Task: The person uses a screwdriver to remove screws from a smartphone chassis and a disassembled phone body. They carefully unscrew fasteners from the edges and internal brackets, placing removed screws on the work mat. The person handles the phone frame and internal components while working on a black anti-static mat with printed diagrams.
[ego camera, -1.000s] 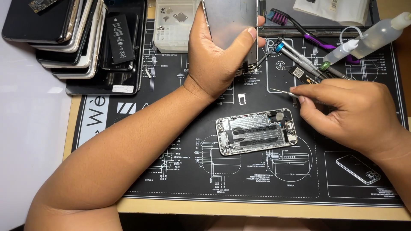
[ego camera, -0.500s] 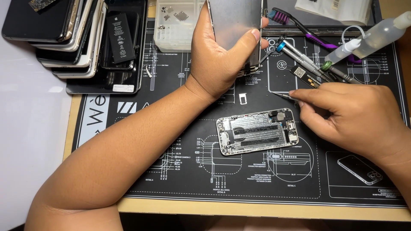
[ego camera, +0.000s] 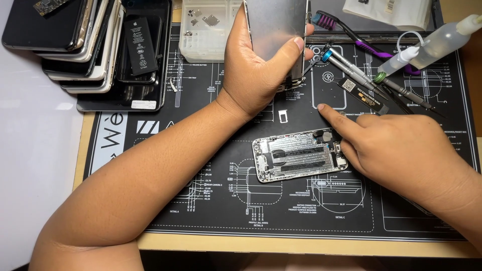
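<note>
The left hand (ego camera: 256, 65) grips an upright metal screen panel (ego camera: 276, 30) above a black printed work mat (ego camera: 201, 165) on the bench. The right hand (ego camera: 401, 150) points its forefinger at the mat, just above an opened phone body (ego camera: 298, 155). Screwdrivers (ego camera: 351, 65), a squeeze bottle (ego camera: 432, 42) and stacked phones (ego camera: 75, 40) lie around.

The black mat (ego camera: 201, 216) lies bare along its near edge, room to pass; the opened phone body (ego camera: 299, 155) blocks the middle; far right, screwdrivers (ego camera: 351, 68) and a squeeze bottle (ego camera: 432, 45) crowd together; far left, stacked phones (ego camera: 85, 45) wall the corner.
</note>
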